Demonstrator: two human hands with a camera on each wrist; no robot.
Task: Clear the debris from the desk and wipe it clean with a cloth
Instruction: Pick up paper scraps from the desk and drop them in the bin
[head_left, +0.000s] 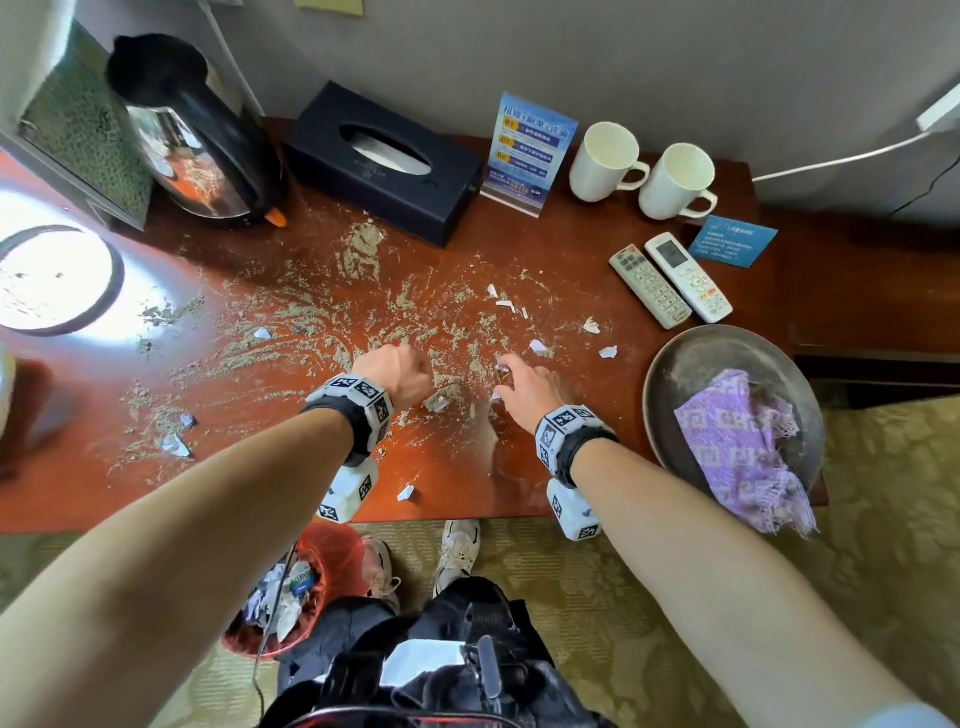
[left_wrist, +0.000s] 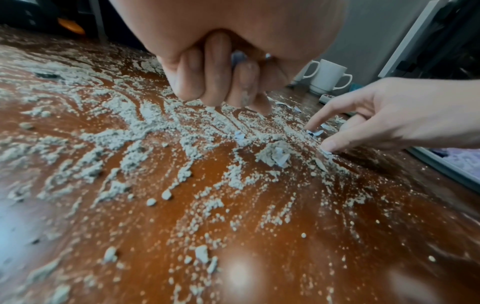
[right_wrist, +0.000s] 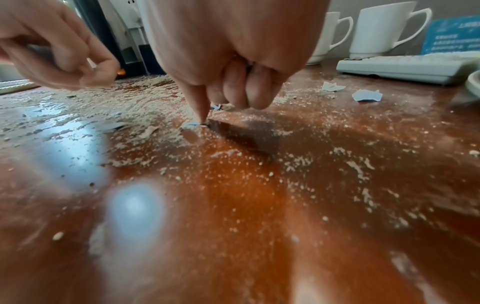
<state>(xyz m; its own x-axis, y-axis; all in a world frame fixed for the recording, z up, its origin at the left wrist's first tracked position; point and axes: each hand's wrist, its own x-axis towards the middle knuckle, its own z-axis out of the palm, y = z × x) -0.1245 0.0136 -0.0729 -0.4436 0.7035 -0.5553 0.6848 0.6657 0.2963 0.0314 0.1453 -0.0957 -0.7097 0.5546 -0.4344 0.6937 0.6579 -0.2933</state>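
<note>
early days: the left hand (head_left: 397, 370) seems clenched on gathered paper scraps (left_wrist: 237, 58), the right hand's (head_left: 527, 387) fingers (right_wrist: 200, 112) pin another scrap (right_wrist: 192, 123), grit (head_left: 311, 317) coats the surface (head_left: 457, 467) and the cloth (head_left: 737, 441) lies unused at 3 o'clock.

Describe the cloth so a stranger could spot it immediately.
Start at the red-brown desk and go to its right front corner, where a round grey metal basin sits. The cloth lies crumpled inside it, spilling over the rim. It is the only purple patterned fabric there.

Far edge, left to right: kettle (head_left: 192, 135), tissue box (head_left: 384, 161), sign card (head_left: 530, 156), two mugs (head_left: 644, 171); remotes (head_left: 670, 280) nearer, right.
</note>
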